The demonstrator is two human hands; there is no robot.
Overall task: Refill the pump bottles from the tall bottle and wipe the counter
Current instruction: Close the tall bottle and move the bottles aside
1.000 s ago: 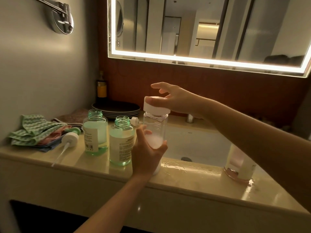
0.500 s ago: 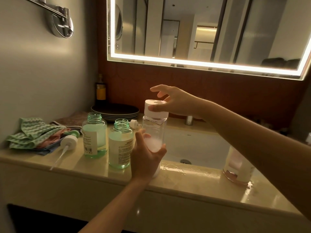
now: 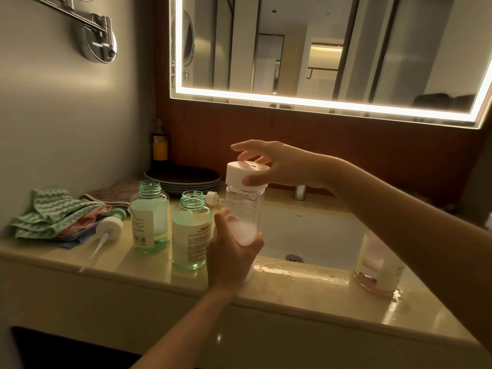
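We see tall bottle [image 3: 243,209] upright on counter [image 3: 292,291] at sink's [image 3: 311,235] front-left rim. Our left hand [image 3: 231,251] wrapped round its lower body; right hand [image 3: 277,166] pinching white cap [image 3: 246,173]. Two open pump bottles [image 3: 150,222] [image 3: 192,233] just left of it. Loose pump [image 3: 109,230] and cloths [image 3: 50,214] farther left.

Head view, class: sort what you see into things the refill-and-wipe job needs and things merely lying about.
Job things:
tall bottle, held by left hand
white cap, under right hand
two open pump bottles
loose pump
cloths

Lying about:
stacked plates
amber bottle
pink bottle
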